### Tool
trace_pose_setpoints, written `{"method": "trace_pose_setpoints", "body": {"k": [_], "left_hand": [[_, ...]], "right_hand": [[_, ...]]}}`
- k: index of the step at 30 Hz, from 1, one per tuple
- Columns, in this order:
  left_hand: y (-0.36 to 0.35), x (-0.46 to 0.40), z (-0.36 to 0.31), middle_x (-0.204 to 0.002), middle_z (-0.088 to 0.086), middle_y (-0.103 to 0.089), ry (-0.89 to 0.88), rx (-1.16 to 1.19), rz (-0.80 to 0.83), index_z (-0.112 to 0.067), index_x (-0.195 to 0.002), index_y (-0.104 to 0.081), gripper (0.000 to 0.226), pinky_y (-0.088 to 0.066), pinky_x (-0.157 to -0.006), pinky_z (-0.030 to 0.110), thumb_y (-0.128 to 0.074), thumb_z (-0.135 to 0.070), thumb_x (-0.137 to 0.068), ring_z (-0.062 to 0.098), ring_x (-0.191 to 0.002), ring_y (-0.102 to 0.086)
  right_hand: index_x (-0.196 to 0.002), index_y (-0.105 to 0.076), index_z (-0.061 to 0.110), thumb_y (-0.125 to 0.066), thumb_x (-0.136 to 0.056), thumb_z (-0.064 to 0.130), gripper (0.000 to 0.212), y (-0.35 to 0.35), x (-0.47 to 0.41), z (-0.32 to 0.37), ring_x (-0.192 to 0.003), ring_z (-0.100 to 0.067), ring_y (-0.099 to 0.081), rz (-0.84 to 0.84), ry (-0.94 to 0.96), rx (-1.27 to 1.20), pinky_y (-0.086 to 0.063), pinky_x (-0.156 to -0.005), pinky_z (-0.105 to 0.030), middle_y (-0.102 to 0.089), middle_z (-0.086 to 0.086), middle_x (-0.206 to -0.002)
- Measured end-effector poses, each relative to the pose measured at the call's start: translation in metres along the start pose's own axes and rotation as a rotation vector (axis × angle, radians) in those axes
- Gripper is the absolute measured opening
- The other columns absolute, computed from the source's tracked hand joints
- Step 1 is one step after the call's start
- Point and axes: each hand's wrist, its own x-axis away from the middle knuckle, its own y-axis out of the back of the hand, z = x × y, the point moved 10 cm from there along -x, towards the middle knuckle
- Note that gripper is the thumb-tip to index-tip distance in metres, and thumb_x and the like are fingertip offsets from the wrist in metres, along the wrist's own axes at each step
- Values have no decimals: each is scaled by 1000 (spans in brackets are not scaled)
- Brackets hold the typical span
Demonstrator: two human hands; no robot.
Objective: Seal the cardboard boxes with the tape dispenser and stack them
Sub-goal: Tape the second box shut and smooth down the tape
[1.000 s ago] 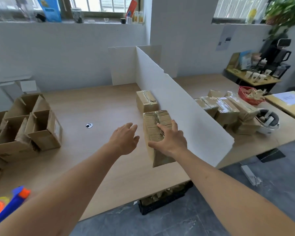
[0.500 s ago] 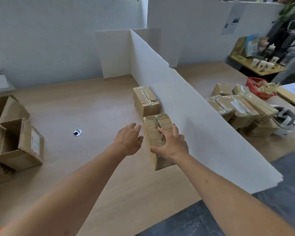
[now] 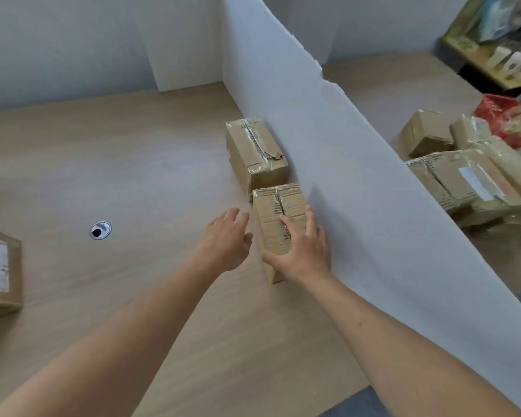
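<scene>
two taped boxes sit on the table (image 3: 133, 164) against the left face of the upright divider board (image 3: 358, 182), the near box (image 3: 278, 218) touching the far box (image 3: 254, 152) behind it. more boxes (image 3: 463, 176) lie right of the board. a cable hole (image 3: 100, 230) lies to the left.

Soft, even daylight fills the scene, bright without harsh glare. Shadows are faint, just a dim patch beside the white divider (image 3: 328, 164). The whole picture is slightly blurred, and the wide lens bends the edges.
</scene>
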Motion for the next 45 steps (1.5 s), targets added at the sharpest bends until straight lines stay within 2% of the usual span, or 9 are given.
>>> {"method": "trace_pose_setpoints", "body": {"k": [5, 10, 15, 17, 24, 28, 33, 39, 45], "left_hand": [[-28, -34, 4, -161, 12, -31, 70, 39, 13, -13, -153, -36, 55, -34, -115, 43, -50, -34, -103, 33, -144, -37], [-50, -49, 6, -163, 13, -29, 122, 73, 24, -15, -155, -34, 57, -33, -116, 44, -49, -34, -104, 34, -145, -36], [-52, -39, 4, -162, 12, -31, 135, 70, 22, -16, -155, -35, 56, -32, -116, 43, -49, -34, -104, 33, -145, -36], [-44, -32, 5, -162, 12, -32, 145, 60, 4, -16, -153, -37, 54, -33, -115, 42, -49, -33, -103, 32, -145, -37], [4, 16, 5, -161, 9, -33, 178, -1, -72, -16, -152, -39, 52, -32, -116, 42, -48, -35, -104, 30, -146, -34], [27, 63, 14, -160, 9, -35, 242, -11, -133, -16, -150, -41, 51, -35, -115, 43, -47, -36, -104, 30, -145, -36], [43, 137, 40, -160, 10, -36, 368, 29, -206, -15, -150, -42, 50, -34, -116, 43, -46, -36, -104, 29, -145, -36], [70, 249, 90, -161, 10, -34, 534, 54, -310, -15, -151, -41, 50, -32, -117, 42, -44, -36, -106, 30, -145, -35], [87, 373, 154, -147, 8, -49, 640, 18, -400, -13, -144, -49, 47, -39, -111, 44, -46, -38, -104, 28, -135, -46]], "right_hand": [[-149, -41, 42, -65, -65, 72, 92, -28, -40, -15, -146, -34, -21, -14, 70, 29, -26, -118, -47, -9, -5, -168], [-154, -32, 40, -61, -72, 70, 91, -50, -63, -30, -154, -37, -1, 31, 85, 5, -12, -124, -50, 0, -5, -169], [-158, -25, 32, -62, -82, 66, 91, -52, -74, -21, -157, -28, 9, 80, 146, 40, 3, -126, -42, 5, -13, -170], [-158, -28, 29, -63, -86, 62, 86, -48, -72, -17, -157, -27, 3, 103, 167, 41, 1, -127, -41, -2, -13, -170], [-148, -49, 21, -55, -98, 46, 57, -14, -32, 41, -153, -23, -24, 137, 367, -83, -24, -122, -43, -34, -8, -163], [-146, -53, 19, -47, -101, 45, 52, 7, 0, 75, -153, -20, -25, 148, 486, -70, -24, -121, -42, -36, -7, -162], [-150, -48, 23, -40, -102, 53, 57, 10, 48, 118, -154, -20, -23, 217, 637, -2, -23, -123, -42, -33, -5, -164], [-152, -45, 25, -34, -102, 60, 62, 4, 124, 204, -154, -19, -20, 257, 836, 76, -23, -121, -41, -28, -4, -166], [-150, -47, 28, -35, -100, 62, 62, -10, 224, 303, -152, -19, -26, 242, 999, 117, -32, -117, -42, -31, -2, -165]]}}
